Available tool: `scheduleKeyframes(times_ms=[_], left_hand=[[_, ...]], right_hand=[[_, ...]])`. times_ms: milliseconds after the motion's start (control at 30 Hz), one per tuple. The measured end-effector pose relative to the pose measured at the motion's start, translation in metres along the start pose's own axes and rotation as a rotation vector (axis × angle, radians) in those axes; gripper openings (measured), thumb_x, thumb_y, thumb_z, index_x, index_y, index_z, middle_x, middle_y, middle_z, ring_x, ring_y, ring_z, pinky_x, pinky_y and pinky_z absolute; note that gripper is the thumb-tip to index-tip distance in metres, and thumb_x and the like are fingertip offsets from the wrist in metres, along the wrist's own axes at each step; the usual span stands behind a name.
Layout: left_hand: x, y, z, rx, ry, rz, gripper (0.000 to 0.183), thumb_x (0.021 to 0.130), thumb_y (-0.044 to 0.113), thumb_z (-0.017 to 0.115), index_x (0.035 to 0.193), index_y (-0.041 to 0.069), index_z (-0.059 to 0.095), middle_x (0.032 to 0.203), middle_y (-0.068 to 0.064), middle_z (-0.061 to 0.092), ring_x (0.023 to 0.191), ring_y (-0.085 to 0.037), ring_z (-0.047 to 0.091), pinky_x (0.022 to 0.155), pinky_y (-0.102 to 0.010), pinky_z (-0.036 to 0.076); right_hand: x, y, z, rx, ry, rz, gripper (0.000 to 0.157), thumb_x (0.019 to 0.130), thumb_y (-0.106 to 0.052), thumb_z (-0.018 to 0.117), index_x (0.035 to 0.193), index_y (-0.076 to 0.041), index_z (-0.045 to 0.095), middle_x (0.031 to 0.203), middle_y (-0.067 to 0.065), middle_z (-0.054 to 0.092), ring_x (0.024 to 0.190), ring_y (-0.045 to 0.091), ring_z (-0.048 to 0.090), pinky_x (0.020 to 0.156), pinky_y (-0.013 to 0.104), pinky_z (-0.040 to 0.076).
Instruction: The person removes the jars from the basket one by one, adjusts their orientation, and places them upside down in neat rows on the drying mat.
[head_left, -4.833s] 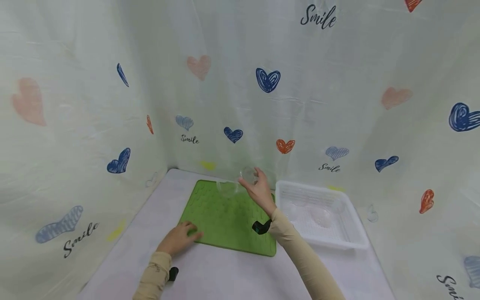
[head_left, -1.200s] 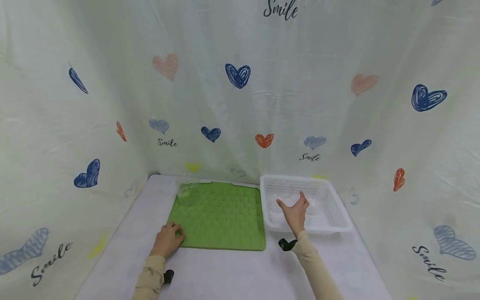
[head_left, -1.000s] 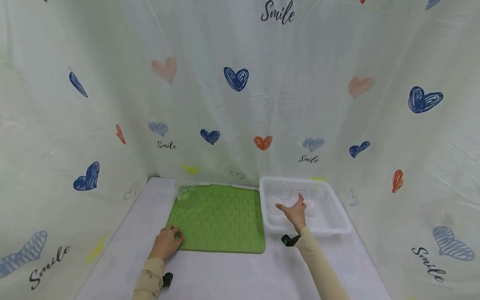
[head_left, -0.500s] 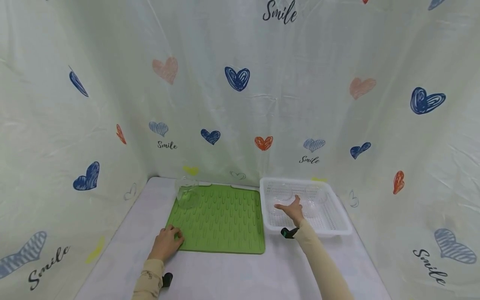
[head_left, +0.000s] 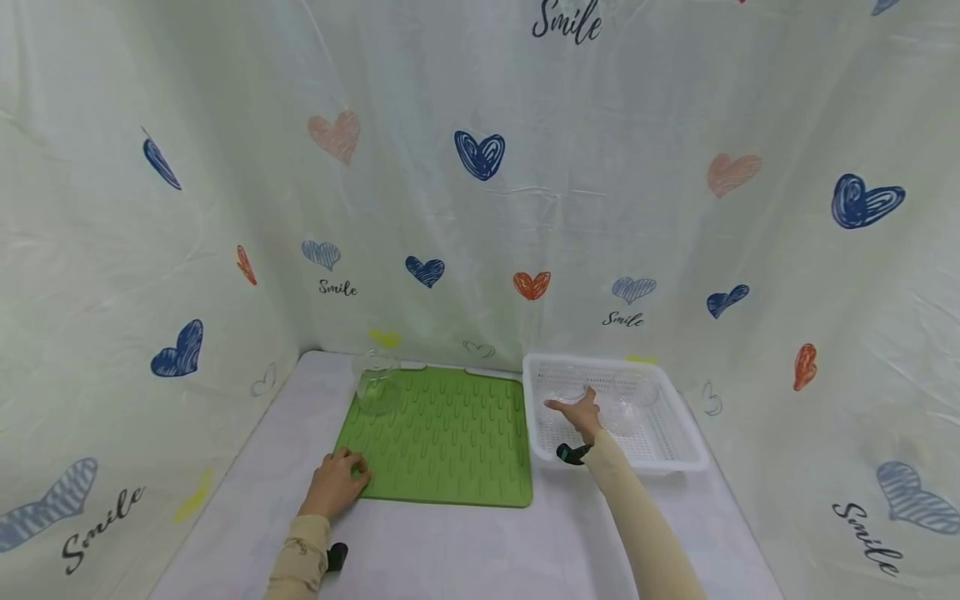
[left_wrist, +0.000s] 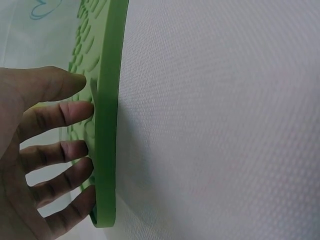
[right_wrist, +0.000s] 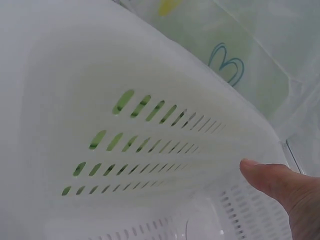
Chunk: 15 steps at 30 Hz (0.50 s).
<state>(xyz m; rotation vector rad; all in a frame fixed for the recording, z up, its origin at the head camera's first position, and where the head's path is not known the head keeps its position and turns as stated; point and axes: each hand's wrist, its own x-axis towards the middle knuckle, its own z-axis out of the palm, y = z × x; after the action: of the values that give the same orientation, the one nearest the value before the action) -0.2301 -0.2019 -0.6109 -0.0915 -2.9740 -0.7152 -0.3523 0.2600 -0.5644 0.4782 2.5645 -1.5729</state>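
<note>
My left hand (head_left: pixel 335 483) rests at the near left corner of a green drying mat (head_left: pixel 442 450). In the left wrist view its loosely bent fingertips lie on the mat's raised edge and hold nothing. My right hand (head_left: pixel 581 414) reaches down into a white perforated basket (head_left: pixel 534 433), thumb and forefinger spread apart. Several clear, see-through vessels lie in the basket; one clear round vessel (head_left: pixel 633 392) shows right of the hand. The right wrist view shows only the straight thumb (right_wrist: pixel 270 177) and part of the hand. A clear cup-like vessel (head_left: pixel 377 392) stands on the mat's back left corner.
A white cloth (head_left: pixel 450 550) covers the table under mat and basket. A pale curtain (head_left: pixel 480 217) printed with hearts and "Smile" hangs close behind and along both sides. The basket stands right beside the mat, its wall rising between them.
Some seconds ago my right hand held a clear vessel over the mat; since then it has moved into the basket, and lately shifted slightly farther in. My left hand stays at the mat's corner.
</note>
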Motion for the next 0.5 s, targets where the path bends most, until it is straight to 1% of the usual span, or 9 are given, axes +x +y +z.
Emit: scheduleKeyframes(times_ms=[100,267,400,500], left_hand=[[-0.0003,0.0023,-0.0011,-0.001,-0.005,-0.002,0.013,0.084,0.022,0.071,0.087,0.009,0.068,0.095,-0.012,0.059,0.089,-0.036,0.056,0.074,-0.054,0.051],[-0.002,0.0069,-0.0031,-0.01,-0.004,-0.014,0.011,0.085,0.021,0.071,0.086,0.01,0.068,0.095,-0.011,0.059,0.089,-0.036,0.056,0.076,-0.055,0.05],[-0.0014,0.0063,-0.0024,-0.003,0.002,-0.015,0.012,0.085,0.022,0.071,0.086,0.011,0.068,0.096,-0.011,0.059,0.09,-0.036,0.056,0.076,-0.054,0.051],[-0.0005,0.0036,-0.0021,0.009,0.002,-0.015,0.012,0.085,0.023,0.071,0.086,0.011,0.068,0.098,-0.013,0.059,0.091,-0.037,0.056,0.076,-0.055,0.051]], right_hand=[[0.0009,0.001,0.0026,0.02,0.013,-0.003,0.114,0.078,-0.038,0.078,0.151,-0.001,-0.002,0.149,0.039,0.008,0.136,0.052,0.02,0.111,0.065,0.028],[-0.0009,-0.0014,0.0035,0.054,0.035,-0.005,0.114,0.078,-0.043,0.076,0.149,0.001,-0.002,0.149,0.038,0.008,0.137,0.051,0.022,0.112,0.063,0.027],[-0.0025,-0.0047,0.0018,0.088,0.037,-0.002,0.114,0.08,-0.046,0.073,0.148,0.003,-0.004,0.151,0.037,0.006,0.138,0.051,0.019,0.113,0.063,0.025],[-0.0049,-0.0066,0.0018,0.11,0.037,0.005,0.112,0.081,-0.047,0.071,0.148,0.003,-0.004,0.152,0.035,0.008,0.14,0.048,0.019,0.115,0.061,0.024]])
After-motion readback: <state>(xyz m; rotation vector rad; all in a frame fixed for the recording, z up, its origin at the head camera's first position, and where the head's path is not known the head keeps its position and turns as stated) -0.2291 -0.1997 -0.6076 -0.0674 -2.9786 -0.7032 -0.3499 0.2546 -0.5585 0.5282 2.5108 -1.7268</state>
